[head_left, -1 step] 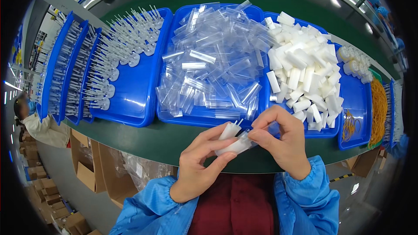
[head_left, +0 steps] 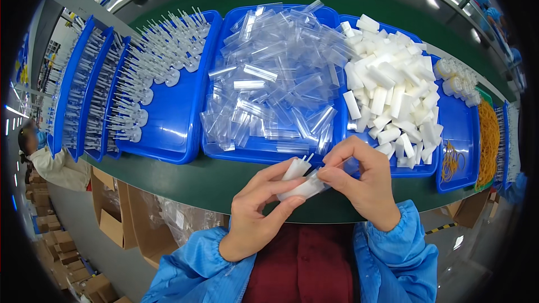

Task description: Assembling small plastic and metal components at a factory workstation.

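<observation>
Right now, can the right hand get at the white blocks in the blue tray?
Probably yes: the white blocks lie just beyond the right hand, heaped and uncovered, with nothing seen between. It pinches a clear plastic piece, though, so would likely need to release that.

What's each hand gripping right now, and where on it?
Left hand: white pieces, held around their sides. Right hand: clear film, pinched; exactly where on it can't be told.

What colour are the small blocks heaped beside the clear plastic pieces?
The blocks are white, seen best in the head view.
</observation>
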{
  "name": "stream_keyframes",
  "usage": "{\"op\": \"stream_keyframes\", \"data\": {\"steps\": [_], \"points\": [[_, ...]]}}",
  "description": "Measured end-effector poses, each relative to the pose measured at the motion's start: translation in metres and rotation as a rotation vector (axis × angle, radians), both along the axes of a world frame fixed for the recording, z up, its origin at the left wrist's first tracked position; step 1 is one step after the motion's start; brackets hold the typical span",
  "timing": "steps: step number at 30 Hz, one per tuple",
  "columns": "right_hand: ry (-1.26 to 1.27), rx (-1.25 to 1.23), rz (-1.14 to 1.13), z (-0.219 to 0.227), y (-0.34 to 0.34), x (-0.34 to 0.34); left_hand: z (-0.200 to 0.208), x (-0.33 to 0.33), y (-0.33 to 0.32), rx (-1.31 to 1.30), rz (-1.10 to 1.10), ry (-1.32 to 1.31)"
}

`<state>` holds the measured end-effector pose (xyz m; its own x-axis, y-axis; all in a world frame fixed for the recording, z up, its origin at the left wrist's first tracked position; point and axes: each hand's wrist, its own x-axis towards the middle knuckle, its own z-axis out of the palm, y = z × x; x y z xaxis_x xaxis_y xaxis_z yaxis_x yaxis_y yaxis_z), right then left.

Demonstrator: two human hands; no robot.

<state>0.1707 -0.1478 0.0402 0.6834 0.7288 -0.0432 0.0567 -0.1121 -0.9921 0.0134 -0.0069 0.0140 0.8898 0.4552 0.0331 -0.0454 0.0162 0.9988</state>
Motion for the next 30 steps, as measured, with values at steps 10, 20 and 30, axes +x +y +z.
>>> {"op": "stream_keyframes", "data": {"steps": [10,20,30], "points": [[-0.771,0.173,-0.081,-0.022,-0.004,-0.004,0.002,0.003,-0.006,0.095,-0.045,0.045],[-0.192,0.06,-0.106,-0.019,-0.005,-0.009,-0.001,0.003,-0.013,0.019,-0.048,0.039],[-0.353,0.028,-0.1,-0.015,-0.004,-0.011,-0.004,0.004,-0.014,0.029,0.009,0.031]]}}
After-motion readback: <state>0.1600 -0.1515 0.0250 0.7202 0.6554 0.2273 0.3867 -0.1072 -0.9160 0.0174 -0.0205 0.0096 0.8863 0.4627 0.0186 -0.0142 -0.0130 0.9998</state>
